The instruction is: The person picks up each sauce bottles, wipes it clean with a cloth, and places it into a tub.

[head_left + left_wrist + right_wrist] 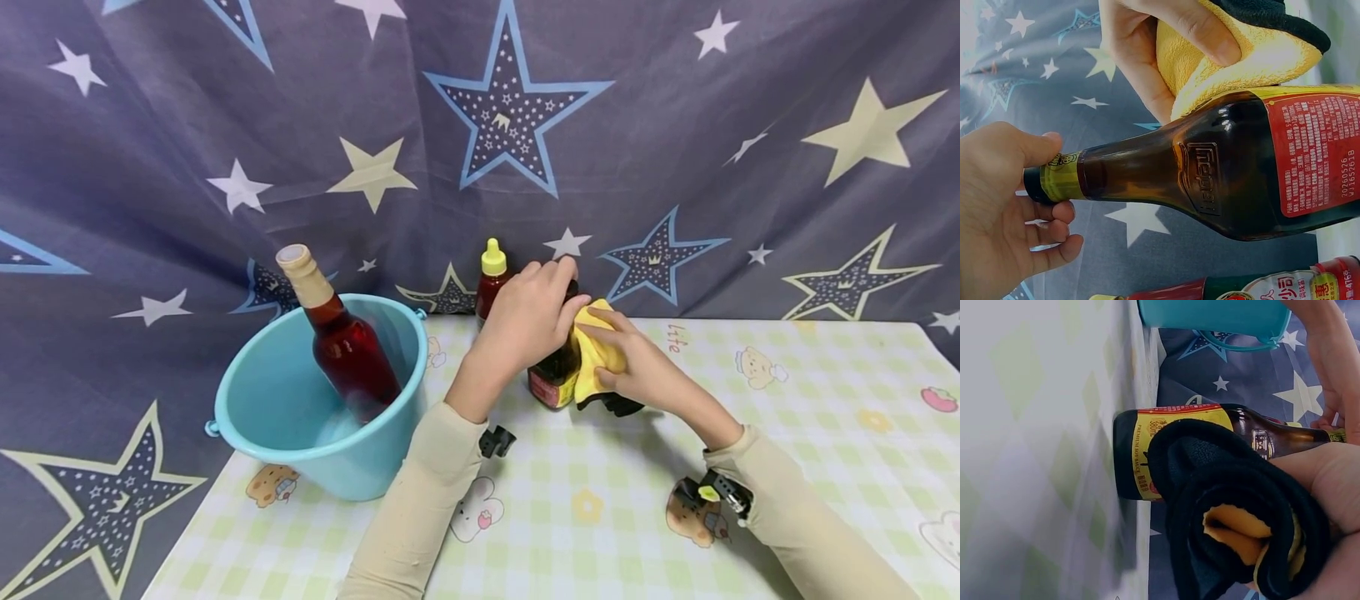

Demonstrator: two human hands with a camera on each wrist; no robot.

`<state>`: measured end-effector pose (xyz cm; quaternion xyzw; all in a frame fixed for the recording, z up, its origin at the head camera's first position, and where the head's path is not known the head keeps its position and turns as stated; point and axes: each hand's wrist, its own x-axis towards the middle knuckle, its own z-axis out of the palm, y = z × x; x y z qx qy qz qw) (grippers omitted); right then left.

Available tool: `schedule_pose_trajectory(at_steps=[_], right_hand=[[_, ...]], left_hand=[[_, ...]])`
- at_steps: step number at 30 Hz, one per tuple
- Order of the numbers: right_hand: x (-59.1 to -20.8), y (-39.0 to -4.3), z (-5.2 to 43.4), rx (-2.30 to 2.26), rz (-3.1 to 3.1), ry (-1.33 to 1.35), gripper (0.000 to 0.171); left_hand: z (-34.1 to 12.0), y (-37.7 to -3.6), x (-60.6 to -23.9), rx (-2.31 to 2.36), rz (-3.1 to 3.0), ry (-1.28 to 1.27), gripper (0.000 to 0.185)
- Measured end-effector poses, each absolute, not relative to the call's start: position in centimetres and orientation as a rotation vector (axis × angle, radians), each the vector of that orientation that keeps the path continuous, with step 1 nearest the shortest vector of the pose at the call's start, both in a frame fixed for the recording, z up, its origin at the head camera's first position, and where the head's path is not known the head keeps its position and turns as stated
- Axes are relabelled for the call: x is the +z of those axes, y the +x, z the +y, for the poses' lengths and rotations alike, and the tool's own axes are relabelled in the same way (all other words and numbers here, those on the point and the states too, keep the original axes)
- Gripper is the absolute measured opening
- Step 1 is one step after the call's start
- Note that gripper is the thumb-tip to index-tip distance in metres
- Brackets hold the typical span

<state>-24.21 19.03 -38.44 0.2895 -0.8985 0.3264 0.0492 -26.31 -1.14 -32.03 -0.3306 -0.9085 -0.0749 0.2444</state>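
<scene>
My left hand (525, 312) grips the capped top of a dark soy sauce bottle (1222, 175), thumb on one side and fingers curled on the other. The bottle stands upright on the table, its red and yellow label (551, 390) showing low down. My right hand (641, 362) holds a yellow cloth (598, 354) with a black edge, pressing it to the bottle's side near the shoulder. In the right wrist view the cloth's dark rolled edge (1241, 481) covers part of the label. Close behind the left hand is a red sauce bottle with a yellow nozzle cap (492, 258).
A light blue bucket (352, 467) stands at the left of the table, with a large bottle of dark red liquid (352, 354) leaning inside it. The checked tablecloth (810, 400) covers the table. A starry curtain (645, 150) hangs right behind.
</scene>
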Motion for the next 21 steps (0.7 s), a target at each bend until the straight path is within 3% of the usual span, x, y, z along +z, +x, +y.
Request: schedule_pose_trajectory(at_steps=[21], right_hand=[[-38.58,-24.54,19.09,1.031,-2.83,0.841,0.062]], left_hand=[[-1.29,-26.56,-32.18,-0.254,-2.473,-0.918,0.033]])
